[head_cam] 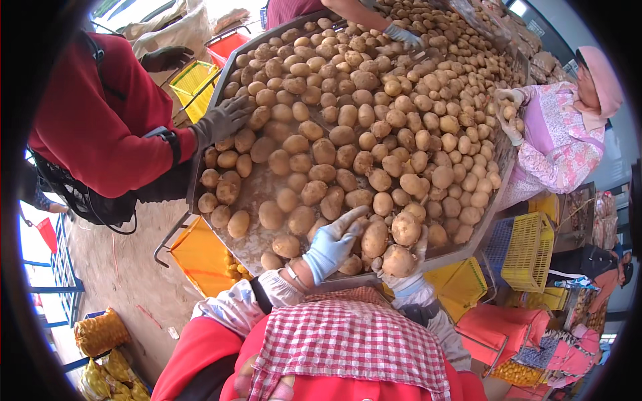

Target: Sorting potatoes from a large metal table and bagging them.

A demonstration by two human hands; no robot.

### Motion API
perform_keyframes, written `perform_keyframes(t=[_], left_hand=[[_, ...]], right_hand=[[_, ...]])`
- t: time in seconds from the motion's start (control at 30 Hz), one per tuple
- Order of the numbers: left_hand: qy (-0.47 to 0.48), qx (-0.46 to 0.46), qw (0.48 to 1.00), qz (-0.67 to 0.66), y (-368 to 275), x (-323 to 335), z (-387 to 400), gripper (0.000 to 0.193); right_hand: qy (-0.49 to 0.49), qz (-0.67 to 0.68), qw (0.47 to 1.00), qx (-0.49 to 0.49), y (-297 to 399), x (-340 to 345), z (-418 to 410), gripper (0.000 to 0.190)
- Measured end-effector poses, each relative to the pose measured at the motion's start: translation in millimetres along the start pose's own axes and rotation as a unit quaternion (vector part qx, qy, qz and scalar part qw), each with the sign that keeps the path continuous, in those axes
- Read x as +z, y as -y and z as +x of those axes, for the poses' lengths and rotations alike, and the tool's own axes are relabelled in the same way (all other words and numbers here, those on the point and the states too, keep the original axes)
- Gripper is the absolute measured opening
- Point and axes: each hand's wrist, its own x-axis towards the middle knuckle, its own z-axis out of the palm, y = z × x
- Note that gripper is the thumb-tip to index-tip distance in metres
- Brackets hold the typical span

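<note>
Soil-specked potatoes (321, 150) are heaped across a metal sorting table (246, 203) in front of me. My left hand (331, 248), in a pale blue knit glove, hovers at the near edge with its index finger stretched over the potatoes; it appears to hold none. Beside it, my gloved right hand (401, 283) is turned up and cradles potatoes, one low on the palm (398, 260) and another farther up at the fingers (406, 228). Those potatoes cover much of that hand. Another large potato (374, 239) lies between my two hands.
A co-worker's gray-gloved hand (223, 120) rests on the table's left rim. Across it, another gloved hand (404, 37) reaches into the heap. At right, a person (556, 125) holds potatoes. Yellow crates (526, 250), an orange bag (193, 255) and a red bag (501, 326) stand around the table.
</note>
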Motion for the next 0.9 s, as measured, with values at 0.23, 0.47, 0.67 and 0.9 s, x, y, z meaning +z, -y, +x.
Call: perform_keyframes(t=[0.23, 0.47, 0.67, 0.9], left_hand=[[0.065, 0.17, 0.786, 0.591, 51.8, -34.6, -40.2, 0.07], [-0.116, 0.152, 0.725, 0.662, 68.5, -29.7, -3.6, 0.055], [0.013, 0.317, 0.836, 0.448, 18.9, 84.3, 2.7, 0.047], [0.041, 0.317, 0.805, 0.5, 36.3, 138.5, -3.3, 0.057]], right_hand=[[0.099, -0.02, 0.995, -0.026, 33.3, -14.1, -27.8, 0.073], [-0.099, 0.078, 0.985, -0.117, 81.8, -53.1, -81.8, 0.069], [-0.143, -0.021, 0.95, -0.278, 121.0, -84.3, -137.9, 0.068], [0.033, 0.158, 0.969, -0.187, 144.6, -119.6, -188.6, 0.071]])
